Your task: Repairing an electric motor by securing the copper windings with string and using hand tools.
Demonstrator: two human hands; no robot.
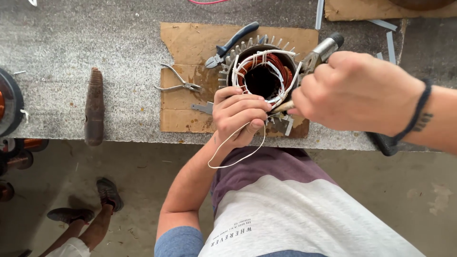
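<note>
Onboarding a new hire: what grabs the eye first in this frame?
The finned motor stator, copper windings laced with white cord, sits on cardboard at the centre of the grey bench. The left hand pinches a loose loop of white cord at its near rim, while the right hand grips pliers at its right edge.

Finned motor stator [262, 76] on cardboard sheet [190, 45], copper windings laced with white cord [236, 150]. Left hand [238, 114] grips rim and cord; right hand [354, 90] holds pliers [320, 53], probably. Blue-handled cutters [233, 44] behind stator.
</note>
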